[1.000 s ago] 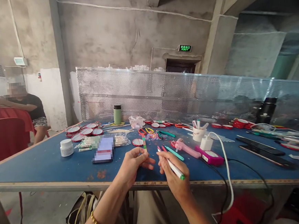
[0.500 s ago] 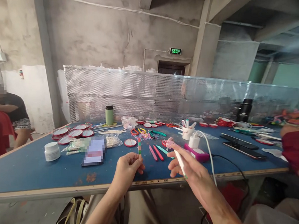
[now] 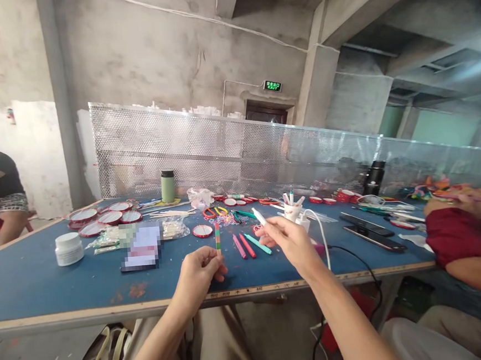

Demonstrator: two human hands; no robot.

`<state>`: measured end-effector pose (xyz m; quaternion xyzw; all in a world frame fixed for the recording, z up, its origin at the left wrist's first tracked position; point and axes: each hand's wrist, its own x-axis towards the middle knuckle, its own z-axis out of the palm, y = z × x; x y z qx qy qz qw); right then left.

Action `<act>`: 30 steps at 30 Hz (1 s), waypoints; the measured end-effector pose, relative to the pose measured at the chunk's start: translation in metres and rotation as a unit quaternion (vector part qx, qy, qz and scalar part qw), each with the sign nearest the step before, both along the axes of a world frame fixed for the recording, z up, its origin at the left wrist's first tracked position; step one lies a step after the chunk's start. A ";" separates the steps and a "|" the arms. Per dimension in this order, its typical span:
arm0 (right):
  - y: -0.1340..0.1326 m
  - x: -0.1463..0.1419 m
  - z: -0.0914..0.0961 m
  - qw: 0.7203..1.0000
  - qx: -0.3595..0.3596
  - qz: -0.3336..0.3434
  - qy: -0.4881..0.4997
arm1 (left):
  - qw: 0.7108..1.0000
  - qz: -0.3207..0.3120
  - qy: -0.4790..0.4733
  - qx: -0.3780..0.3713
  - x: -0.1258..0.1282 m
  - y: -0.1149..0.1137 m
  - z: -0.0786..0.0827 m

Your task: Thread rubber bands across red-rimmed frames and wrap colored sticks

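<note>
My left hand (image 3: 200,272) pinches a narrow wooden stick (image 3: 218,238) upright; it is banded in green and red-orange. My right hand (image 3: 289,242) grips a white marker pen (image 3: 259,216), whose far end points up and to the left, apart from the stick. Between the hands, on the blue table (image 3: 169,285), lie a purple-pink pen (image 3: 239,246), a red-pink pen (image 3: 248,246) and a turquoise pen (image 3: 258,244). Behind my right hand stands a white cup (image 3: 292,211) of markers.
To the left are a white jar (image 3: 69,250), a phone (image 3: 141,247) and red-rimmed discs (image 3: 110,217). Pliers (image 3: 244,215) and a green bottle (image 3: 168,187) stand or lie farther back. Two dark phones (image 3: 374,239), a white cable (image 3: 323,234) and a co-worker's arm (image 3: 473,234) are at right.
My right hand has turned over and the marker has swung from slanting down in the fingers to pointing up-left. My left hand keeps the stick upright. The view has shifted slightly right.
</note>
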<state>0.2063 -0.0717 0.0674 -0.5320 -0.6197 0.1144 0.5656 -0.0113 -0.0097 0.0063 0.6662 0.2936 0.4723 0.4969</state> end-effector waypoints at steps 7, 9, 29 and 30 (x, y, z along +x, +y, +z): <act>0.079 0.017 0.015 0.980 -0.006 -0.104 -0.167 | 0.999 -0.019 0.005 0.026 0.000 0.005 -0.004; 0.086 0.019 0.016 0.974 -0.040 -0.109 -0.196 | 0.999 -0.019 0.004 0.033 -0.001 0.005 -0.004; 0.055 0.003 -0.011 0.828 -0.186 -0.259 -0.462 | 0.999 -0.029 -0.020 -0.004 -0.002 0.005 -0.001; 0.053 0.001 -0.011 0.823 -0.182 -0.260 -0.471 | 0.999 -0.029 -0.019 -0.002 -0.002 0.005 -0.001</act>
